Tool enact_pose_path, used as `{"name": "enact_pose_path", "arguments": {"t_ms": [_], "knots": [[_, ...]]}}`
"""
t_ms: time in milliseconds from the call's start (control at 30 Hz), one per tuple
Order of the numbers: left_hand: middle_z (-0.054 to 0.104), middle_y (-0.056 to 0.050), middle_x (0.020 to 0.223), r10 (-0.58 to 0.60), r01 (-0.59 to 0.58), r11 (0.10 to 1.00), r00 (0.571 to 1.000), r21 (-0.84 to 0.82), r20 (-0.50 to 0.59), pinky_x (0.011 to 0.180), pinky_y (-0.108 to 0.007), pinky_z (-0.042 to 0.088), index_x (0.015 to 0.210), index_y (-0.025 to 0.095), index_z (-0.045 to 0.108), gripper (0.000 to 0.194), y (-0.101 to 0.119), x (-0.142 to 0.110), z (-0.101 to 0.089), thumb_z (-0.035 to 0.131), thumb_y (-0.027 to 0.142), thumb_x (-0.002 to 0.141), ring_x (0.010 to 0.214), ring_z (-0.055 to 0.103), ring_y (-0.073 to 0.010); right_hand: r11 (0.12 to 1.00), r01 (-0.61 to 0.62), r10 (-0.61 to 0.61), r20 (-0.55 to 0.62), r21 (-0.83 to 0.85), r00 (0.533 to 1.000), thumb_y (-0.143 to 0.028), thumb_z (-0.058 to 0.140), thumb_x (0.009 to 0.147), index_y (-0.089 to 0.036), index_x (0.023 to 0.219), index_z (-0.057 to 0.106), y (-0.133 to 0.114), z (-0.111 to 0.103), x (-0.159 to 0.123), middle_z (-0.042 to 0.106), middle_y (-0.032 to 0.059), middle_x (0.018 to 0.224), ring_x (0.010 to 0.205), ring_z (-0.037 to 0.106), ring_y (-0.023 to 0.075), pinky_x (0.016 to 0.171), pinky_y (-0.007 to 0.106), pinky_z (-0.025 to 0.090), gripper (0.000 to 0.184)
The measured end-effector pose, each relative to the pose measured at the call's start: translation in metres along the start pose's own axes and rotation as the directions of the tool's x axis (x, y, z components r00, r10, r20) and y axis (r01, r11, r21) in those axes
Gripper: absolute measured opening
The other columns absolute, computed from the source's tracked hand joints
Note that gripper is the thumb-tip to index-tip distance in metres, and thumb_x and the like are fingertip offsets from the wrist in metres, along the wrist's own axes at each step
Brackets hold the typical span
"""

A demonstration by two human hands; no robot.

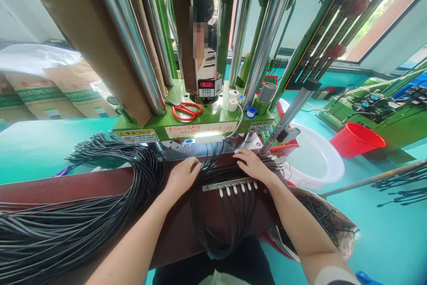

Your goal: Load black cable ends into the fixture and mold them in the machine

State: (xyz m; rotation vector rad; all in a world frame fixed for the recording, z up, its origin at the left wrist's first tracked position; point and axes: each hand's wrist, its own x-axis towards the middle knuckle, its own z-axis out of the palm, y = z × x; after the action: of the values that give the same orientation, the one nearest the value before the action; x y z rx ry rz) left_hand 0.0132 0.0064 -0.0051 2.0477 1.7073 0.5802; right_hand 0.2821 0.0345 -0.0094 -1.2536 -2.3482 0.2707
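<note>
My left hand (183, 174) rests on the dark red bench, fingers curled together against a strand of black cables (213, 156) that run into the mould at the foot of the green press (200, 129). My right hand (251, 163) lies flat, fingers spread, on the same cables just right of them. In front of both hands sits a grey metal fixture (230, 185) marked A, with several white plugs poking out; their cables loop down over the bench edge.
A large bundle of black cables (83, 205) covers the bench at left. Red-handled scissors (185, 110) and small white cups (232, 104) lie on the press table. A white basin (320, 160) and a red bucket (356, 139) stand on the teal floor at right.
</note>
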Motion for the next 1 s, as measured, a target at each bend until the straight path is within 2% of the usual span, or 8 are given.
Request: {"name": "enact_pose_path", "arguments": {"t_ms": [1000], "knots": [[0.063, -0.002, 0.080, 0.022, -0.022, 0.999, 1.000, 0.023, 0.002, 0.067, -0.028, 0.037, 0.079, 0.021, 0.054, 0.027, -0.0033, -0.0014, 0.0006, 0.035, 0.040, 0.083, 0.074, 0.057, -0.0175, 1.000, -0.026, 0.026, 0.004, 0.014, 1.000, -0.012, 0.050, 0.078, -0.018, 0.099, 0.065, -0.0003, 0.0028, -0.0016, 0.058, 0.0079, 0.109, 0.105, 0.052, 0.0197, 0.095, 0.037, 0.041, 0.026]]}}
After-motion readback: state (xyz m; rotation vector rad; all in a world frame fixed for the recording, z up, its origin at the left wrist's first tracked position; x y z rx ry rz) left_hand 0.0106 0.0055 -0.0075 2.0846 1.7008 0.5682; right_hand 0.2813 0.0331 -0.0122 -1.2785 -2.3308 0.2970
